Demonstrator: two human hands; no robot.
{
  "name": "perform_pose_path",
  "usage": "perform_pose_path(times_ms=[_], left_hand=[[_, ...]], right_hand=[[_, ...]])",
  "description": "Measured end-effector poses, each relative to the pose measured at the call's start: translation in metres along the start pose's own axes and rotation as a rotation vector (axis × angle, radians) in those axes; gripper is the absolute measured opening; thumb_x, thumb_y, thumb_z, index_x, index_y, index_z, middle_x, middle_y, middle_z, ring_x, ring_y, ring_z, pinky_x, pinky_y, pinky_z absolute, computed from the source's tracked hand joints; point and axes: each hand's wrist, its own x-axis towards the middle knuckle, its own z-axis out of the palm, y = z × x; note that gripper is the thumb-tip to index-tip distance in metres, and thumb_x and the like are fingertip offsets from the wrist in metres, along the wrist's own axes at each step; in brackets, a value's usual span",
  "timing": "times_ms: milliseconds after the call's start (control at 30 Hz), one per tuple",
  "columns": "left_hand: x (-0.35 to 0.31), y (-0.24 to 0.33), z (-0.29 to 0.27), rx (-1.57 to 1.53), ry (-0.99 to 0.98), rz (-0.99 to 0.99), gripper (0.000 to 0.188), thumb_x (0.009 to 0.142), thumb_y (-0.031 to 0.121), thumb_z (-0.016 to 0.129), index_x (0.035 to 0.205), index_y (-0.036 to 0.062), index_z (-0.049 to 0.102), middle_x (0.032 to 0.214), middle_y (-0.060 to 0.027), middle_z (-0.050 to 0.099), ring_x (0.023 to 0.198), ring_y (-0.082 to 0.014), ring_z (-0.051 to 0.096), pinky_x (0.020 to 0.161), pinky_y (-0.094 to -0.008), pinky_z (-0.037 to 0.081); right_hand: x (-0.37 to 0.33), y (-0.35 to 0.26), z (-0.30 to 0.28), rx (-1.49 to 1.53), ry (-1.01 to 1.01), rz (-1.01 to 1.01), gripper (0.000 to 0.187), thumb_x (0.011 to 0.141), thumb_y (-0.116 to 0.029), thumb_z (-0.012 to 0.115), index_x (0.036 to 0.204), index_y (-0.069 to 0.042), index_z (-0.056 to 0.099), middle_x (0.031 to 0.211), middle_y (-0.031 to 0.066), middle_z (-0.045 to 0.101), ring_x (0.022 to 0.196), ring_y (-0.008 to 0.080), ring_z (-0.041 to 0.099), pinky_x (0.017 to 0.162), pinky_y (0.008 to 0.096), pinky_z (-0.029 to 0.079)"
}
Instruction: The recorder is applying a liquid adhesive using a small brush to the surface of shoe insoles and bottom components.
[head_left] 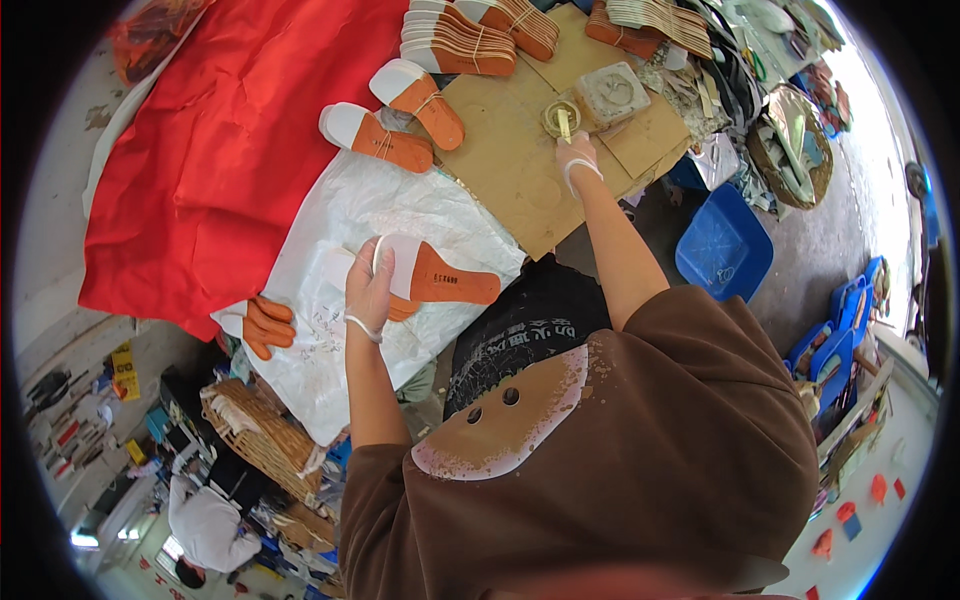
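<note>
Fingers of the left hand (370, 286) pinching an orange-and-white insole (450, 276) over the white sheet (380, 205); right hand (578, 156), fingers pinched on a pale stick (564, 123) in a small tub (550, 118); dipping, I'd judge, so the next move probably calls for a drip-free carry across; brown cardboard (500, 170) and red cloth (230, 150) spread beyond, banded insoles (435, 115) among them; blue bin (720, 228) rightward; a person in white (205, 525) far off.

Pretty clearly a shoe-parts workshop: bundled white-and-orange insoles (458, 50) piled on a cardboard-covered desk (500, 150), a little round pot (551, 121), blue tub (722, 240), wicker basket (258, 432), scraps (690, 90) heaped up, plus a co-worker (205, 528) in white further back.
</note>
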Motion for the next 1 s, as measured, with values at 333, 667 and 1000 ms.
perform_pose_path(times_ms=[333, 667, 1000], left_hand=[[0.006, -0.045, -0.058, 0.036, -0.021, 0.021, 0.035, 0.097, 0.028, 0.055, 0.119, -0.0006, 0.057, 0.106, -0.0074, 0.063, 0.099, -0.0147, 0.057, 0.091, -0.0273, 0.043], [0.001, -0.066, -0.079, 0.063, -0.042, -0.027, 0.032, 0.097, 0.026, 0.056, 0.117, 0.0018, 0.058, 0.105, -0.0067, 0.063, 0.099, -0.0145, 0.056, 0.091, -0.0287, 0.043], [0.0, -0.08, -0.084, 0.018, 0.027, -0.014, 0.032, 0.097, 0.025, 0.056, 0.119, 0.0007, 0.057, 0.107, -0.0069, 0.063, 0.1, -0.015, 0.056, 0.092, -0.0283, 0.042]], right_hand=[[0.037, -0.007, 0.033, 0.505, 0.035, 0.418, 0.044, 0.089, -0.026, 0.059, 0.122, 0.002, 0.051, 0.125, 0.0226, 0.058, 0.117, 0.035, 0.058, 0.091, 0.0382, 0.048], [0.071, -0.007, 0.037, 0.229, -0.046, 0.355, 0.037, 0.09, -0.026, 0.054, 0.11, 0.004, 0.059, 0.111, 0.0152, 0.065, 0.097, 0.0279, 0.063, 0.08, 0.0402, 0.048], [-0.009, 0.004, 0.011, 0.207, 0.207, 0.076, 0.031, 0.089, -0.033, 0.06, 0.098, -0.003, 0.06, 0.091, 0.011, 0.064, 0.085, 0.0238, 0.061, 0.076, 0.0365, 0.046]])
